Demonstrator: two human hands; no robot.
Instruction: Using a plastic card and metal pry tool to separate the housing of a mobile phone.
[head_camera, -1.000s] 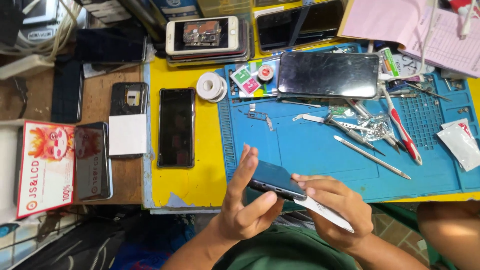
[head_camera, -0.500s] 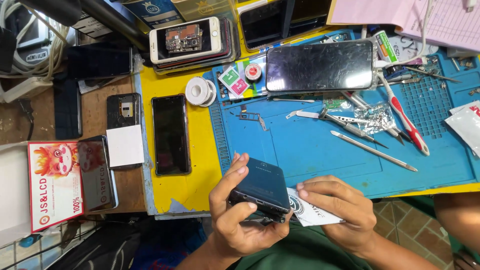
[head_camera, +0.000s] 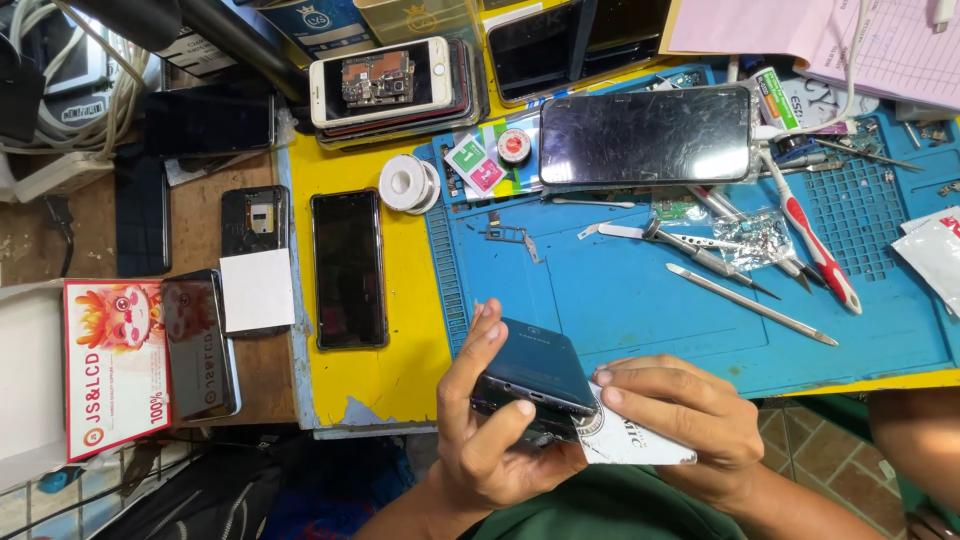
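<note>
- Phone (head_camera: 535, 378) sits at lower centre of the head view, dark back cover up, tilted, held just below the near edge of the blue mat (head_camera: 640, 290).
- Left hand (head_camera: 485, 430) grips the phone: fingers curl up along its left edge, thumb presses its near edge.
- Right hand (head_camera: 680, 415) lies just right of the phone; fingers are pressed together and pin a white card (head_camera: 630, 440) against the phone's lower right corner.
- The card is partly under the phone; how deep it goes cannot be told.
- Upper centre of the mat: a large dark screen (head_camera: 645, 133) lies flat, scratched face up.
- Right of centre on the mat: a metal spudger (head_camera: 750, 305), tweezers (head_camera: 690, 245) and a red-handled tool (head_camera: 815, 250) lie close together, some crossing.
- Left of the mat, on the yellow strip (head_camera: 400, 340): a black phone (head_camera: 348, 268) lies face up, with a solder spool (head_camera: 405, 183) above it.
- Upper centre-left: a white phone (head_camera: 378, 80) tops a stack of handsets.
- Left of frame, on the wooden bench (head_camera: 60, 245): an opened handset (head_camera: 253, 222) lies partly under a white pad (head_camera: 257, 290), with a red-printed box (head_camera: 115, 365) at lower left.
- Upper right: pink papers (head_camera: 800, 30) overlap the mat's far edge.
</note>
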